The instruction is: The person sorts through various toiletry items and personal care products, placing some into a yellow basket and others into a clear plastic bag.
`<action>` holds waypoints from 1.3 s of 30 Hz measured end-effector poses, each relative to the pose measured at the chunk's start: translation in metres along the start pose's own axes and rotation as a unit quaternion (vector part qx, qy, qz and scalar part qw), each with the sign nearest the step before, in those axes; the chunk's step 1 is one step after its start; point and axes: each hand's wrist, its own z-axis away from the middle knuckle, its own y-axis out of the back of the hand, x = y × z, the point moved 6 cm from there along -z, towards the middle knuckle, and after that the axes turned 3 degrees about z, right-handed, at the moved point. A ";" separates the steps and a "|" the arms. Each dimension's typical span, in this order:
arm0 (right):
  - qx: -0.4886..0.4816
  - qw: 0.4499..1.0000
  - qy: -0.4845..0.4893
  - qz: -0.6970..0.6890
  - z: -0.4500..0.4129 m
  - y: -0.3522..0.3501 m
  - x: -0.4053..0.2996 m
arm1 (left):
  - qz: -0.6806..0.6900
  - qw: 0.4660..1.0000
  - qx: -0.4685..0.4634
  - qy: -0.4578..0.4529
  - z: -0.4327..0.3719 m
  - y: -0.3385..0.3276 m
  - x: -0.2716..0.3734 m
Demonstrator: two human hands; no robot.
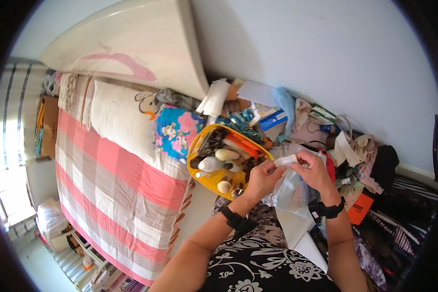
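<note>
My left hand [263, 178] and my right hand [312, 169] pinch a small, flat white piece [285, 160] between them, one at each end. Whether it is paper or plastic I cannot tell. Below the hands lies a clear plastic bag [292, 195]. Just left of my left hand is a yellow plastic basket [192, 149] holding several bottles, among them a white bottle [210, 164] and a cream-coloured one [226, 154]. An orange-red item [242, 144] and dark crumpled plastic [212, 141] lie in the basket too.
A bed with a checked sheet [131, 179], a white pillow [122, 116] and a blue floral cushion [179, 131] fills the left. Along the wall are piled a blue and white box [273, 120], cloths and bags. Clothes and an orange box [360, 208] lie at the right.
</note>
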 end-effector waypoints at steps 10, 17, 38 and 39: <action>0.103 0.894 0.381 0.212 -0.085 -0.127 -0.153 | 0.000 0.998 0.056 0.040 0.078 0.141 -0.001; 0.064 0.825 0.439 0.351 -0.117 -0.206 -0.159 | 0.024 0.993 0.114 0.019 0.099 0.199 -0.016; 0.136 0.964 0.100 0.206 -0.049 -0.036 -0.041 | -0.032 0.996 -0.050 -0.070 0.051 0.128 0.041; 0.149 0.964 0.060 0.210 -0.044 -0.012 -0.022 | -0.035 0.995 -0.057 -0.070 0.047 0.116 0.040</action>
